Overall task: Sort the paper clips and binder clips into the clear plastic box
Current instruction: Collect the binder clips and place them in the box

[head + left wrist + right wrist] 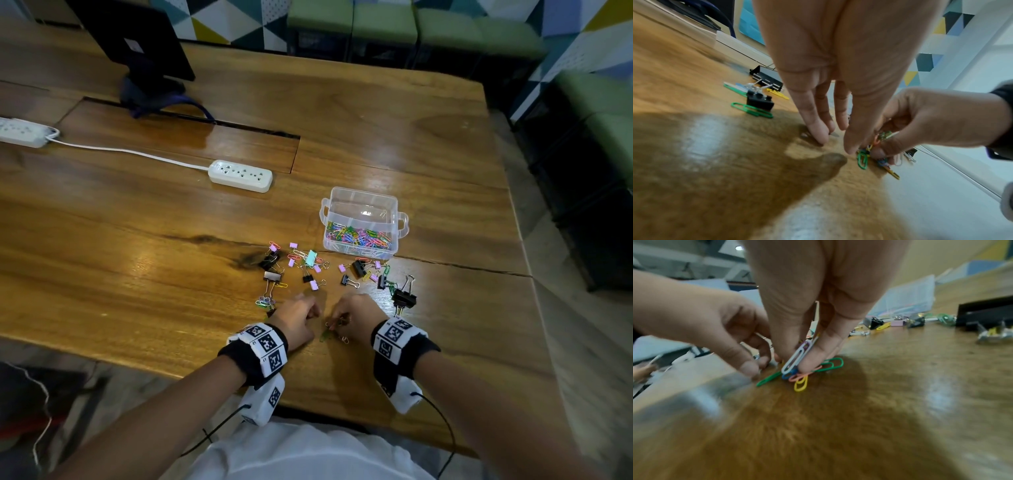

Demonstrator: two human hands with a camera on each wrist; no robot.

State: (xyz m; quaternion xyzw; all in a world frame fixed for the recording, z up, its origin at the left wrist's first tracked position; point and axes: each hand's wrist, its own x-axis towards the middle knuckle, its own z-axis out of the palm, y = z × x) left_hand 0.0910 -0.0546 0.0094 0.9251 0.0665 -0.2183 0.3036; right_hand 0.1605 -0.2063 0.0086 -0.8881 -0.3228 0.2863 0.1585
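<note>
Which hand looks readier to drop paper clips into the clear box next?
Probably the right hand: it already pinches a bunch of paper clips, and the clear box sits on its side.

Glossy wooden table (376, 120) carrying scattered paper clips (264, 302), binder clips (404, 297), a clear plastic box (363, 224), two power strips (240, 175).
</note>
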